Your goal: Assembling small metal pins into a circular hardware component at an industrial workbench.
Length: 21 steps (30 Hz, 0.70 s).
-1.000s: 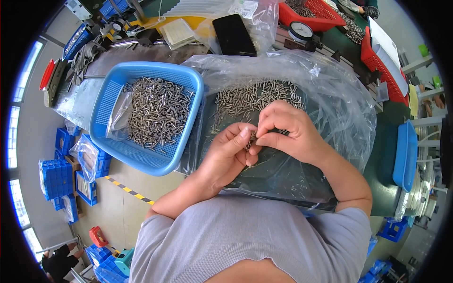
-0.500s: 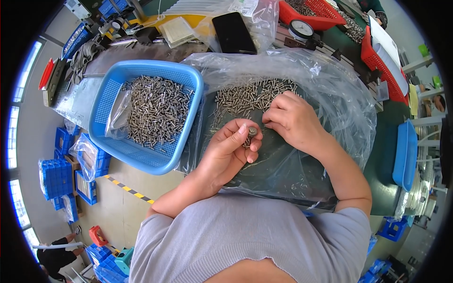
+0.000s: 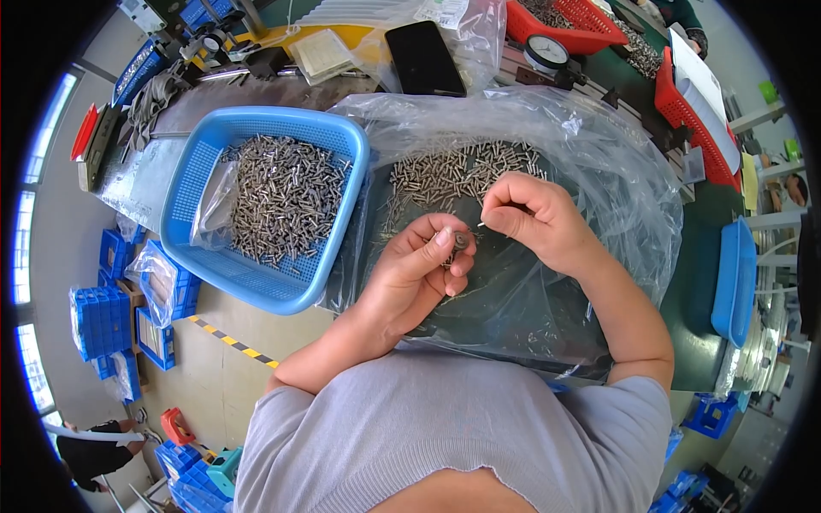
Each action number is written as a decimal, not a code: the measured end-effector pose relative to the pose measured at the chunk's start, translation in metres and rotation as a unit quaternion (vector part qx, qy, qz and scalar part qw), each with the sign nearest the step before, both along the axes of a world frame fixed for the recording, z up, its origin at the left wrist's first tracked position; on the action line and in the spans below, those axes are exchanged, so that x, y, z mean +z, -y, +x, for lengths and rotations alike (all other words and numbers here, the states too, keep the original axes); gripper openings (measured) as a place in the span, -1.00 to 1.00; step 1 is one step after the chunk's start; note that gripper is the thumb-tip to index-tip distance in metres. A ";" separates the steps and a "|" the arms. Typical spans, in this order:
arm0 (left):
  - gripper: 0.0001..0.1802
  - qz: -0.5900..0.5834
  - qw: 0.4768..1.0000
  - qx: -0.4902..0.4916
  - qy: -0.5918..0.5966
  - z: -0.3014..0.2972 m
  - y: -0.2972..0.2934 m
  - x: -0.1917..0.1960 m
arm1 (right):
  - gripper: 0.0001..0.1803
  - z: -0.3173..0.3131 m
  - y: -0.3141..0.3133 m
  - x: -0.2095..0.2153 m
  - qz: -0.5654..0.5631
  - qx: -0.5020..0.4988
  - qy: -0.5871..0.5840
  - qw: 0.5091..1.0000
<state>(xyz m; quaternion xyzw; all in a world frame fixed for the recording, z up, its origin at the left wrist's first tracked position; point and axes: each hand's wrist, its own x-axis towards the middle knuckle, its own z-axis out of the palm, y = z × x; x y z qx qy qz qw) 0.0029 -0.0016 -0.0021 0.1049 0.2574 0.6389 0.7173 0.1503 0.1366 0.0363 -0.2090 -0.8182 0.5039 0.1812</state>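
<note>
Thin pale pin: at the fingertips of the right hand, above the near edge of the loose pins; visible end directed left and slightly down, toward the left hand; remainder covered by the fingers, hence full long axis not determinable. Round metal part: in the left hand, just beside and slightly below the pin, with a narrow gap between; round end turned upward toward the viewer, slightly tilted; long axis hidden by the fingers. Beneath it, between the fingers, bits of metal too small to identify.

Right grip: thumb and index finger pinched together on the pin, remaining fingers curled. Left grip: thumb and bent fingers closed about the round metal part, palm partly upturned.

Surroundings: loose pins strewn in mixed directions beyond both hands, partly hidden by the right hand; crumpled clear plastic sheet spread around them and to the right. To the left, blue basket with a heap of similar pins and a clear bag against its left side. Farther back, black phone, lying at a slant; round dial gauge; red basket. At far right, blue tray, well apart from both hands.
</note>
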 end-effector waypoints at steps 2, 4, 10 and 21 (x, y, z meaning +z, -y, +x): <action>-0.78 -0.004 1.000 -0.008 -0.005 0.000 -0.001 0.000 | -0.84 0.000 0.005 0.000 -0.114 0.027 -0.024 0.993; -0.78 -0.011 1.000 -0.013 -0.012 0.000 -0.001 0.000 | -0.84 -0.003 0.008 -0.001 -0.111 0.040 -0.020 0.993; -0.80 -0.014 1.000 -0.027 -0.007 -0.002 -0.005 0.002 | -0.85 -0.005 0.008 -0.003 -0.090 0.040 -0.018 0.995; -0.76 -0.016 0.999 -0.038 -0.019 -0.001 0.002 -0.003 | -0.79 -0.008 0.018 -0.020 0.067 0.050 -0.127 0.988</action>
